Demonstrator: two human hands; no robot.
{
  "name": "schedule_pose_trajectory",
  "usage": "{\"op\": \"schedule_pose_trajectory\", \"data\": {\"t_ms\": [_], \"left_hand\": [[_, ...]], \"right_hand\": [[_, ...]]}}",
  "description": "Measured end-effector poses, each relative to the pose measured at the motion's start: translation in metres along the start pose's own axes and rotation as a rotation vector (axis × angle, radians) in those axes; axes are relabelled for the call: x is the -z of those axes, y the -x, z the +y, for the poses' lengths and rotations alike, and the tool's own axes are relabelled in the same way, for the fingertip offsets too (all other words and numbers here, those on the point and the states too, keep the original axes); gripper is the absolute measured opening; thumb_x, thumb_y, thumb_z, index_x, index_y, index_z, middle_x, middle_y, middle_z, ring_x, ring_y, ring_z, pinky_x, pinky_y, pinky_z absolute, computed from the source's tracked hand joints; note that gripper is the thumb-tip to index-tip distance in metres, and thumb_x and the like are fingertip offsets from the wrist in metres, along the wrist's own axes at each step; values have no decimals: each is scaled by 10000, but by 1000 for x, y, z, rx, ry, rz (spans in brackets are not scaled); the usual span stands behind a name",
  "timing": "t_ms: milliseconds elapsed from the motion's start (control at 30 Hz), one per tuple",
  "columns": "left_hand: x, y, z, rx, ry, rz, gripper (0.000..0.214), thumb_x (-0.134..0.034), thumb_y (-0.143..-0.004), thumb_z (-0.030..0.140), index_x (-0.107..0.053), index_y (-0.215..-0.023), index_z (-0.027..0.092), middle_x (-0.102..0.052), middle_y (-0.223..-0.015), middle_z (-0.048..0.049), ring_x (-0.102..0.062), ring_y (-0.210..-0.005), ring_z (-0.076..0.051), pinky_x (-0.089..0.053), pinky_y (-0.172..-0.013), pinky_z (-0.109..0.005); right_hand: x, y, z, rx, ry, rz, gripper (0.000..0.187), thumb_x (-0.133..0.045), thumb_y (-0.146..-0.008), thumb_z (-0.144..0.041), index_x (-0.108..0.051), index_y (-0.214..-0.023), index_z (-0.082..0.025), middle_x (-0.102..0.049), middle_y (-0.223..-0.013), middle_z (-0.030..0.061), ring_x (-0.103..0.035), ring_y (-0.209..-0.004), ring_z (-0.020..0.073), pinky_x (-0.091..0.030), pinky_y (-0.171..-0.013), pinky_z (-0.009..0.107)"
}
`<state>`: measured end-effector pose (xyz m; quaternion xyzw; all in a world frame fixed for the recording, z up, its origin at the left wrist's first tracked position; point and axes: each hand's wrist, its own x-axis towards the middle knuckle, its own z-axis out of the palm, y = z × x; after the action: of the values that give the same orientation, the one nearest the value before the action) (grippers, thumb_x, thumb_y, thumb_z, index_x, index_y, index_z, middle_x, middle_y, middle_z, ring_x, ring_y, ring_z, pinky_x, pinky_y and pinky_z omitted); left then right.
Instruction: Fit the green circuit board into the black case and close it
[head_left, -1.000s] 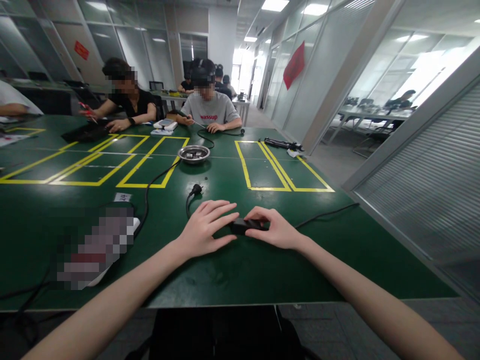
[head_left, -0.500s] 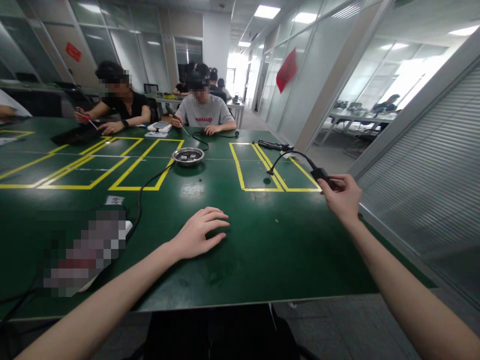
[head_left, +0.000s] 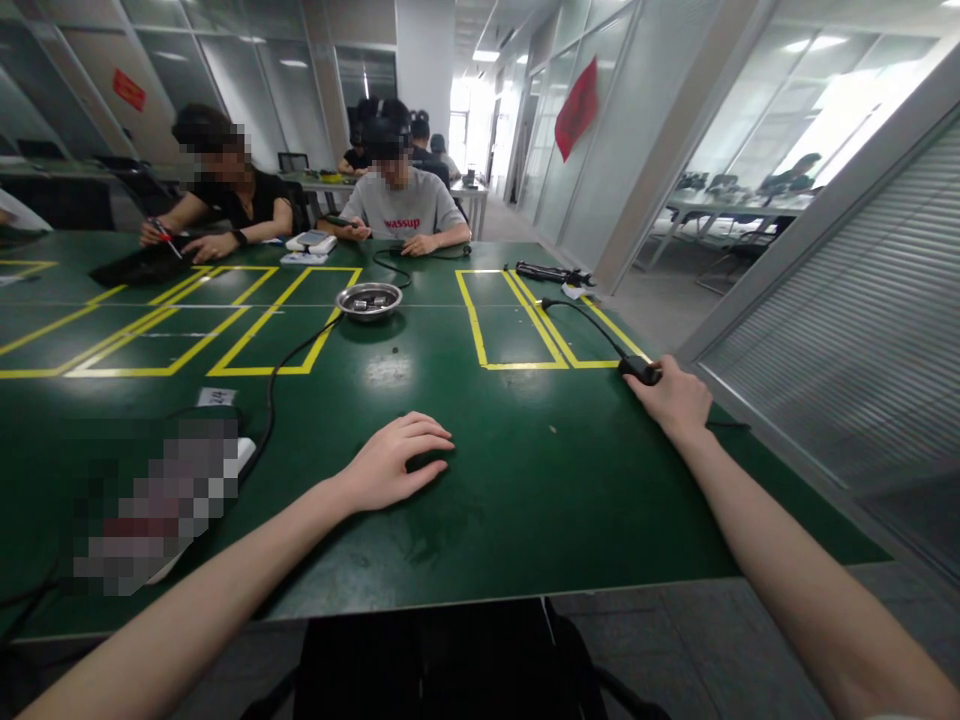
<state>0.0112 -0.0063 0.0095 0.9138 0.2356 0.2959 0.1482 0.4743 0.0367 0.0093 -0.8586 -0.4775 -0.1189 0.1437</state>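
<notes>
At the right side of the table, my right hand (head_left: 679, 398) is closed on a black power adapter (head_left: 637, 370). The adapter sits low at the near right corner of a yellow tape outline (head_left: 600, 364), and fingers cover part of it. Its black cable (head_left: 589, 314) curves away to a plug end (head_left: 546, 302) lying inside the taped area. More thin dark cord (head_left: 731, 425) shows to the right of the hand. My left hand (head_left: 397, 460) rests on the green tabletop (head_left: 495, 520) with fingers stretched out, holding nothing.
A metal bowl (head_left: 369, 302) with small metal parts stands mid-table. Left of my hand lies a blurred-out object (head_left: 157, 500) beside a black cable (head_left: 271, 400). A black folded tripod-like item (head_left: 553, 274) lies at the far right. Two people (head_left: 401, 200) (head_left: 225, 190) work across the table.
My right hand has lowered the power adapter from above the table to its surface. The cable's plug end now lies farther back. My left hand has stayed in place.
</notes>
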Motion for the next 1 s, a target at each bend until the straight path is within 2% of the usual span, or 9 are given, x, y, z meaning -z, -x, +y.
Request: {"op": "schedule_pose_trajectory", "data": {"t_ms": [167, 300, 367, 467, 567, 800, 1000], "left_hand": [[0, 0, 0, 4, 23, -8, 179, -617, -1015, 241, -743, -1138, 210, -767, -1170, -87, -676, -1140, -244, -577, -997, -425], [1, -1, 2, 12, 27, -8, 178, -618, -1016, 247, -740, -1138, 205, -767, -1159, -86, -680, -1124, -243, -582, -978, -421], [1, -1, 3, 19, 27, -8, 177, -619, -1015, 249, -741, -1135, 205, -767, -1154, -86, -683, -1119, -242, -583, -972, -416], [1, -1, 3, 25, 31, -6, 172, -623, -1012, 245, -745, -1127, 208, -768, -1146, -84, -685, -1112, -240, -582, -972, -412], [1, -1, 3, 23, 35, -8, 169, -625, -1011, 243, -745, -1124, 205, -768, -1146, -84, -684, -1110, -241, -581, -970, -414], [0, 0, 2, 23, 42, -29, 172, -631, -1012, 247, -747, -1130, 200, -767, -1158, -87, -683, -1121, -243, -583, -966, -407], [0, -1, 3, 44, 37, -44, 171, -630, -1007, 258, -764, -1103, 216, -768, -1155, -86, -683, -1121, -242, -584, -982, -417]], "right_hand": [[-9, -9, 12, -99, -211, 47, 371, -785, -813, -452, -710, -1052, -178, -766, -995, 175, -722, -906, 350, -538, -739, 400], [-14, -14, 22, -132, -438, 93, 284, -802, -777, -427, -744, -910, -182, -781, -974, 144, -725, -952, 335, -561, -811, 405], [-15, -15, 24, -188, -537, 69, 292, -769, -808, -441, -763, -910, -167, -775, -862, 124, -737, -830, 308, -573, -760, 392], [-16, -15, 25, -253, -620, 19, 356, -669, -888, -450, -777, -986, -126, -724, -680, 76, -689, -569, 250, -561, -603, 357], [-16, -15, 25, -255, -624, 5, 379, -607, -927, -429, -786, -1012, -107, -674, -577, 43, -656, -483, 232, -544, -539, 335], [-18, -21, 30, -251, -561, -78, 389, -568, -941, -398, -809, -985, -97, -576, -435, 12, -662, -478, 253, -541, -539, 333], [-24, -30, 35, -174, -457, -91, 409, -541, -937, -416, -795, -1091, -134, -605, -469, 17, -656, -497, 254, -545, -601, 363]]}}
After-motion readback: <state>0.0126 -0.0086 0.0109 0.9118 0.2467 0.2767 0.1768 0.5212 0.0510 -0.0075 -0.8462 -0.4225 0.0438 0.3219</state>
